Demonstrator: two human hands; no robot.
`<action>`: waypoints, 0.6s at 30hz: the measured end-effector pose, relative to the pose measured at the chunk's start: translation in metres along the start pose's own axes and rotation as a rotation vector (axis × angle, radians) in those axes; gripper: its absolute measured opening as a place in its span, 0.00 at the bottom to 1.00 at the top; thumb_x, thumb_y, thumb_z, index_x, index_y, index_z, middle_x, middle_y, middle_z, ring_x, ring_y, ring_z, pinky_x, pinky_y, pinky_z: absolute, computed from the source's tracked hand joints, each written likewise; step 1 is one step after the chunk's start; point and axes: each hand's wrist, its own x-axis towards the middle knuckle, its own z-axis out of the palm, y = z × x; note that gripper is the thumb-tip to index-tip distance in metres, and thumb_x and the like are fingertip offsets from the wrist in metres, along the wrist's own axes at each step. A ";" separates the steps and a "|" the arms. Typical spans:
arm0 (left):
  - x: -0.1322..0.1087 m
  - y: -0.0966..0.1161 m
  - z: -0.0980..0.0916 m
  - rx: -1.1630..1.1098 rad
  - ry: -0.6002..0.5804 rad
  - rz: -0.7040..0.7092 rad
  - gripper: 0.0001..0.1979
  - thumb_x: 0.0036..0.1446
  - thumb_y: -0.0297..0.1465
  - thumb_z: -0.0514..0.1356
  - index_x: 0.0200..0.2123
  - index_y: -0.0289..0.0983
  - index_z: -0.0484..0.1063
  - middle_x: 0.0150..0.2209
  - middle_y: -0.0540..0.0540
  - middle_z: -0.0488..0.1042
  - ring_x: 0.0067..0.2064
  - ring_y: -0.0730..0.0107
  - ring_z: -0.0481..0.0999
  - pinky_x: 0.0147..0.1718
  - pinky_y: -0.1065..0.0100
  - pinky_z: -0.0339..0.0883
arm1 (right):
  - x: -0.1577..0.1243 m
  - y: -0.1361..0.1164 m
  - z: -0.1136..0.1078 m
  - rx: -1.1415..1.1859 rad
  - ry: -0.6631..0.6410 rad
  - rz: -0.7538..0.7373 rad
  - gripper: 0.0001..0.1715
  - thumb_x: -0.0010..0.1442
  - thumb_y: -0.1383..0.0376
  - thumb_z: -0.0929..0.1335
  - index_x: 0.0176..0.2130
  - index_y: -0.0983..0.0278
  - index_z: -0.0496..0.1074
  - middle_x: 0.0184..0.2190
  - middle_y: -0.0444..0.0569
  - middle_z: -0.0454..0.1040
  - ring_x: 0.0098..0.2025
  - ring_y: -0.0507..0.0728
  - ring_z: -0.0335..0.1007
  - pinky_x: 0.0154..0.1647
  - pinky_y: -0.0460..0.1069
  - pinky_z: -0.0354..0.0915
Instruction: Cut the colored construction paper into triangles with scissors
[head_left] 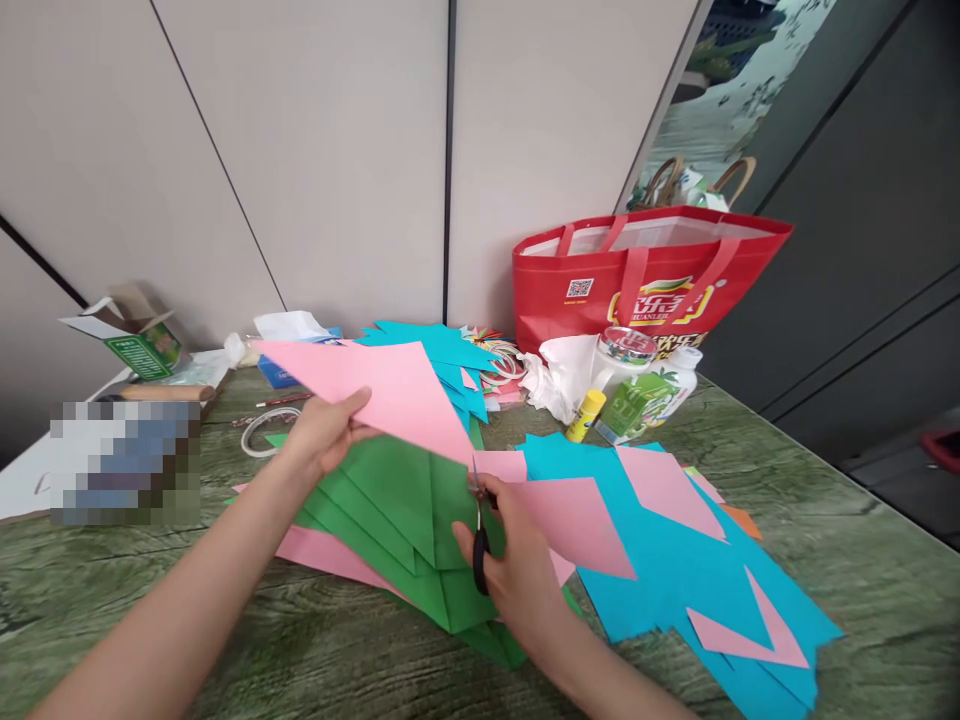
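Note:
My left hand (pixel 330 432) pinches a sheet of pink paper (pixel 390 385) by its near edge, thumb on top, and holds it up above the table. In my right hand (pixel 517 560) is a pair of scissors (pixel 481 555) with black handles, my fingers through the loops. The blades point up at the lower right corner of the pink sheet; whether they touch it I cannot tell. Below both hands lies a stack of green paper (pixel 382 510), with more pink paper under it. Pink pieces (pixel 577 515) lie right of the scissors, partly over blue paper (pixel 645 570).
A red bag (pixel 570 300) stands at the back right. Before it are a glue stick (pixel 586 415), a green box (pixel 634 405), white bottles and crumpled tissue (pixel 555 380). Blue cut paper (pixel 431 345) lies behind the pink sheet. A tape roll (pixel 259 435) and an open carton (pixel 139 340) sit left.

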 end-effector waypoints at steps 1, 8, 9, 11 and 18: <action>0.010 0.006 0.009 0.005 -0.032 0.014 0.05 0.49 0.20 0.58 0.32 0.30 0.69 0.27 0.44 0.76 0.24 0.68 0.76 0.22 0.65 0.75 | 0.000 0.002 0.000 -0.052 0.019 -0.049 0.25 0.50 0.69 0.66 0.49 0.62 0.61 0.41 0.53 0.70 0.43 0.60 0.67 0.42 0.56 0.66; 0.067 0.020 0.042 0.215 -0.225 0.099 0.22 0.55 0.43 0.50 0.35 0.27 0.66 0.36 0.30 0.74 0.36 0.59 0.77 0.33 0.60 0.72 | 0.005 0.003 -0.003 -0.423 0.054 -0.231 0.24 0.51 0.71 0.64 0.49 0.65 0.61 0.42 0.57 0.67 0.47 0.65 0.63 0.40 0.59 0.67; 0.071 0.017 0.039 0.288 -0.226 0.115 0.23 0.55 0.44 0.49 0.37 0.26 0.66 0.37 0.29 0.73 0.35 0.59 0.76 0.33 0.59 0.71 | 0.006 0.002 -0.004 -0.459 0.034 -0.209 0.24 0.52 0.71 0.65 0.49 0.65 0.61 0.41 0.58 0.67 0.46 0.65 0.64 0.38 0.59 0.68; 0.073 0.010 0.028 0.465 -0.208 0.165 0.20 0.56 0.41 0.50 0.40 0.28 0.65 0.38 0.33 0.72 0.34 0.63 0.76 0.31 0.59 0.71 | 0.009 0.001 -0.006 -0.526 -0.007 -0.167 0.24 0.51 0.71 0.65 0.49 0.66 0.61 0.41 0.58 0.67 0.45 0.66 0.64 0.35 0.58 0.69; 0.023 -0.009 -0.024 1.173 -0.375 0.457 0.12 0.43 0.21 0.59 0.35 0.36 0.72 0.32 0.46 0.74 0.36 0.59 0.73 0.37 0.61 0.64 | 0.018 -0.001 -0.021 -0.695 0.012 -0.111 0.28 0.48 0.74 0.64 0.50 0.63 0.61 0.44 0.58 0.65 0.49 0.67 0.60 0.29 0.55 0.71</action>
